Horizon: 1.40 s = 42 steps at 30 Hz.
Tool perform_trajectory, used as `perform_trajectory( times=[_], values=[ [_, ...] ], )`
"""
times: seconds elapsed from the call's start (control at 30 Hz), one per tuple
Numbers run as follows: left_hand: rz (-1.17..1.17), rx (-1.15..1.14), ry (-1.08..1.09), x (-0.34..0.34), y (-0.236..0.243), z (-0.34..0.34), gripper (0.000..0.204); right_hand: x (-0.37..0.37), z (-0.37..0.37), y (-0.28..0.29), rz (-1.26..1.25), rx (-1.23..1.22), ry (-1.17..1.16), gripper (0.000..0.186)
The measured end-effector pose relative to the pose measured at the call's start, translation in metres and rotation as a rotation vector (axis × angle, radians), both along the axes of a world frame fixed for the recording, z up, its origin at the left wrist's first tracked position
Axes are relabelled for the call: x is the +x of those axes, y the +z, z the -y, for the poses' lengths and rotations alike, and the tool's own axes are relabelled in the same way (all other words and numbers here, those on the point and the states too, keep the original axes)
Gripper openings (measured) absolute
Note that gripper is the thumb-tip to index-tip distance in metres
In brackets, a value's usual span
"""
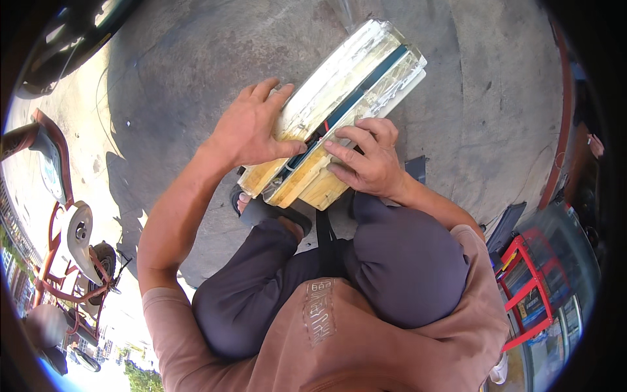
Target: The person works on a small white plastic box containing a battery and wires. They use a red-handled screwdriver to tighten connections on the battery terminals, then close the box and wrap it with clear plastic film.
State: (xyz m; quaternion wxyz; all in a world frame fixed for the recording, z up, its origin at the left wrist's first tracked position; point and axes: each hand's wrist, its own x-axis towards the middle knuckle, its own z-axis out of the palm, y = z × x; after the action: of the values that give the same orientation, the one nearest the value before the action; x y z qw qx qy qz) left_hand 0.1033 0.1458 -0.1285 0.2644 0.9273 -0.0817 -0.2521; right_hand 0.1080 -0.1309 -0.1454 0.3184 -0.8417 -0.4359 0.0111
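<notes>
In front of my knees, tilted away to the right, is a long tape-wrapped block (373, 53) that looks like a battery pack. Its outside is white toward the far end and yellowish toward me. A dark blue strip runs along a lengthwise gap, with a bit of red, perhaps a wire, showing midway. My left hand (255, 127) grips the left side, its thumb reaching over to the gap. On the opposite side my right hand (369, 153) holds on with bent fingers, the fingertips at the gap's edge. What lies deep in the gap is hidden.
Grey stained ground (483, 98) surrounds me as I squat. At left stands a brown two-wheeler frame (55, 222); a dark wheel (72, 49) is at the upper left. A red rack (529, 294) stands at lower right. A small dark flat piece (415, 168) lies beyond my right wrist.
</notes>
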Motion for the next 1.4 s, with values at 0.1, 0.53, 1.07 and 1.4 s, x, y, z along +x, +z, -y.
perform_trajectory(
  times=[0.1,0.53,1.07,1.4],
  values=[
    [-0.029,-0.083,-0.019,0.0,-0.003,-0.004,0.099,0.009,-0.013,0.004,-0.018,-0.058,0.137,0.051],
    [0.034,-0.158,0.009,-0.003,-0.005,-0.009,0.092,0.026,-0.017,0.014,0.016,-0.165,0.246,0.054],
    [-0.304,-0.45,0.152,0.038,-0.064,-0.013,0.108,-0.012,0.024,-0.025,-1.171,0.137,-0.508,0.071],
    [-0.374,-0.704,0.117,0.038,-0.073,-0.021,0.078,-0.078,-0.028,-0.036,-1.014,0.525,-0.952,0.059]
  ],
)
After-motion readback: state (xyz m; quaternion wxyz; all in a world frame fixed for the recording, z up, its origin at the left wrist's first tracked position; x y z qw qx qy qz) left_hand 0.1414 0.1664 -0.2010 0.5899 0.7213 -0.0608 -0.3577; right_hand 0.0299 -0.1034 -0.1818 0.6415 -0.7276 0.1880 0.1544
